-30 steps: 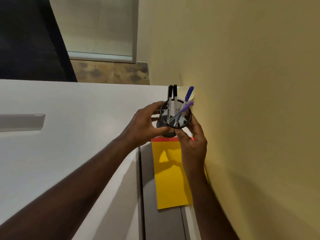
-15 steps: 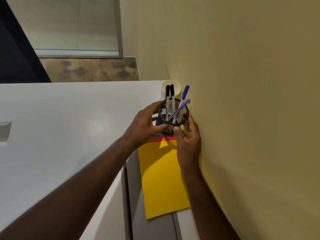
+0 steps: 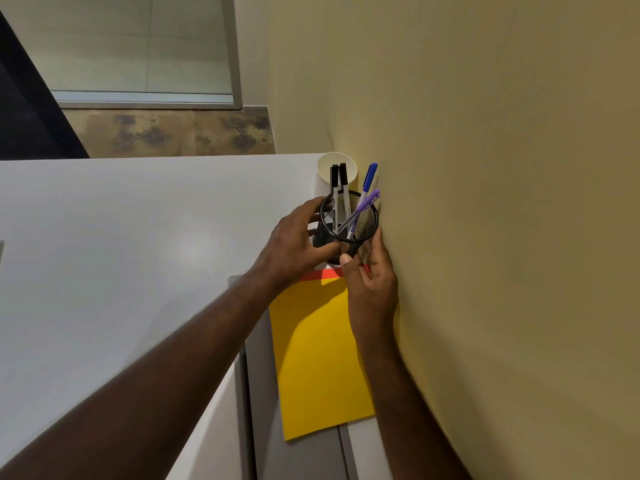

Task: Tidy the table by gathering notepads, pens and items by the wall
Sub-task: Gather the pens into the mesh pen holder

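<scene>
Head view, left to right: the white desk (image 3: 104, 271) runs bare up to the left hand (image 3: 294, 242), whose fingers (image 3: 311, 206) wrap the near-left side of the black mesh pen holder (image 3: 360, 223), clamped on it. The right hand (image 3: 372, 289) comes in along the wall (image 3: 485, 202), its fingers pressed to the holder's right side and its thumb at the lower rim, so both hands grip the one cup. The holder sits at the desk's far right, just beside the wall, with a white paper cup (image 3: 337, 166) directly behind it and the yellow notepad (image 3: 318, 358) lying flat in front, red binding edge towards the holder.

The risk, as I judge it, is a tip: the holder looks tilted rather than square on the desk, and a shove towards the wall could knock the paper cup over or spill the pens. The right knuckles are also tight against the wall, leaving little room to adjust.

Inside stand two black-capped pens (image 3: 337, 188) leaning left, and a blue pen (image 3: 369, 178) and a purple pen (image 3: 367, 202) leaning right, tips close to the wall. The mesh looks light, rigid and easily toppled.
</scene>
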